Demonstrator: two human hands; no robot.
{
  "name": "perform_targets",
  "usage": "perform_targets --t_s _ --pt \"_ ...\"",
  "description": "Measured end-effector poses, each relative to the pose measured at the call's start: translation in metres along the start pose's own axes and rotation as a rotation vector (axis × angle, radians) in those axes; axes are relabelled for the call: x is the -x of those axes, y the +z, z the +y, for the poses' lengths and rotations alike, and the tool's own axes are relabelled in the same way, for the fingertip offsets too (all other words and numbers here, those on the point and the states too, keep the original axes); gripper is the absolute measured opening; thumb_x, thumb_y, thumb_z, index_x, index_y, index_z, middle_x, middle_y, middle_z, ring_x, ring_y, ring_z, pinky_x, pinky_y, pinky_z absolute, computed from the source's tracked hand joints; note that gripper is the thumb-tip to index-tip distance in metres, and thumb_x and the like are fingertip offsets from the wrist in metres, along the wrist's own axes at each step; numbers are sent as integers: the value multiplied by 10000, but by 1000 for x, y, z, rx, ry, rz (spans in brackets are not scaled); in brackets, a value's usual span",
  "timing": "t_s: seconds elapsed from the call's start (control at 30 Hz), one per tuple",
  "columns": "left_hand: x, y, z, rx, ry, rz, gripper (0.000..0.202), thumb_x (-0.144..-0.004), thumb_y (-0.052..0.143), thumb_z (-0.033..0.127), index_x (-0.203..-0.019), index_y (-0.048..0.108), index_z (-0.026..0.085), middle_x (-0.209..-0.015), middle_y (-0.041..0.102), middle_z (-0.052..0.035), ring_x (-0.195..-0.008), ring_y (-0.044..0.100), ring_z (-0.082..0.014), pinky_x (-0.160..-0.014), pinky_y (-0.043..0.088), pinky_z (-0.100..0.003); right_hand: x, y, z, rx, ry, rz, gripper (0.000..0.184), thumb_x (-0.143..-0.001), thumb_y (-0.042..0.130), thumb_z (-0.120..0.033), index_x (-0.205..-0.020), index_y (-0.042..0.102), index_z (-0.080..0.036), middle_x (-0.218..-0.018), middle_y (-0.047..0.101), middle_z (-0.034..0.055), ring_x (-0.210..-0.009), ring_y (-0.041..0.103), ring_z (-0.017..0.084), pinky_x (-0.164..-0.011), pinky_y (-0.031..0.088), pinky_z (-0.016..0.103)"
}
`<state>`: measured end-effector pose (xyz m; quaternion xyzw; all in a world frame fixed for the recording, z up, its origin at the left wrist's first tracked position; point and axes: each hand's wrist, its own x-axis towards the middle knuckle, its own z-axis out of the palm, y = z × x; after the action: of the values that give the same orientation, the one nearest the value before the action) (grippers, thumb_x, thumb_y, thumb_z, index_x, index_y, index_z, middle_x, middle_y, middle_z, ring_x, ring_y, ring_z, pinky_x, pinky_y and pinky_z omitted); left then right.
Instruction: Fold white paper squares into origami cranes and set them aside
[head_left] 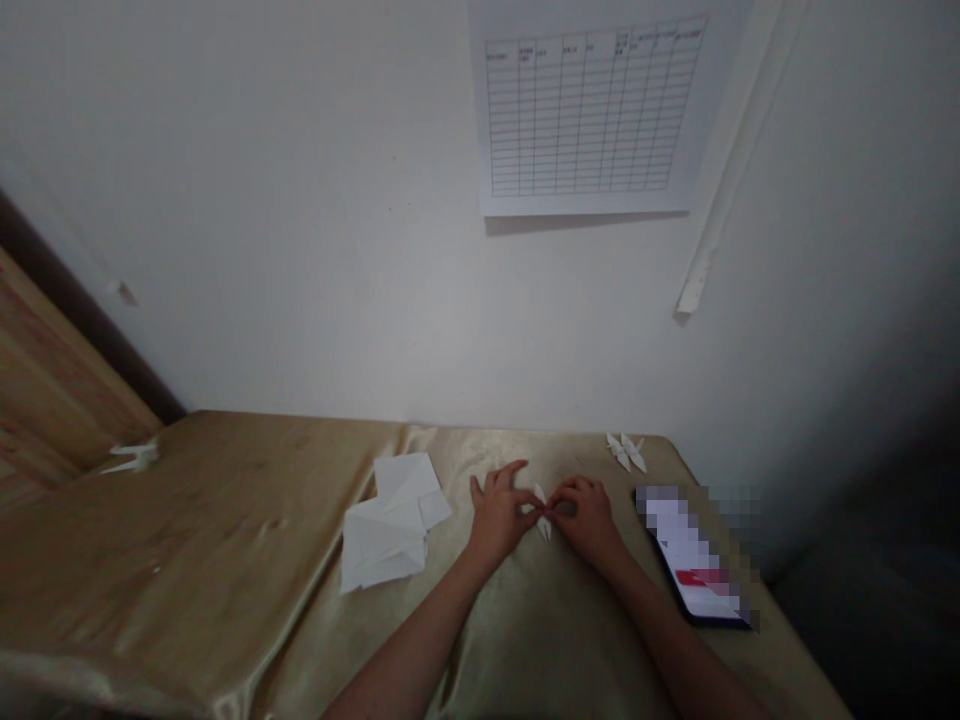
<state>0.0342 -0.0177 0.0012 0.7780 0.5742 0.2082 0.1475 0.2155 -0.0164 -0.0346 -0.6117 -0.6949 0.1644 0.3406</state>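
A small folded white paper piece (542,510) lies on the gold-coloured tablecloth (525,640), pinched from both sides. My left hand (499,515) grips its left side with thumb and forefinger, the other fingers raised. My right hand (589,518) is curled and pinches its right side. Both forearms reach in from the bottom edge.
A loose pile of white paper sheets (390,525) lies left of my hands. Two finished folded paper figures (626,450) sit near the wall at the back right. A phone (694,560) lies at the table's right edge. A printed grid chart (592,110) hangs on the wall.
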Motion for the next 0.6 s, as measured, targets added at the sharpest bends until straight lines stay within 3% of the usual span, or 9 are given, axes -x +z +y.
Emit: perform_targets --t_s 0.6 --pt "3 -4 -5 -66 -7 -4 222 -874 759 464 -1078 780 549 -1655 399 61 -1508 327 -434 -1174 -17 -805 1 2 5 -31 -17 25 73 -774 786 -296 -821 841 -306 -1028 734 76 -1092 568 299 -1016 426 410"
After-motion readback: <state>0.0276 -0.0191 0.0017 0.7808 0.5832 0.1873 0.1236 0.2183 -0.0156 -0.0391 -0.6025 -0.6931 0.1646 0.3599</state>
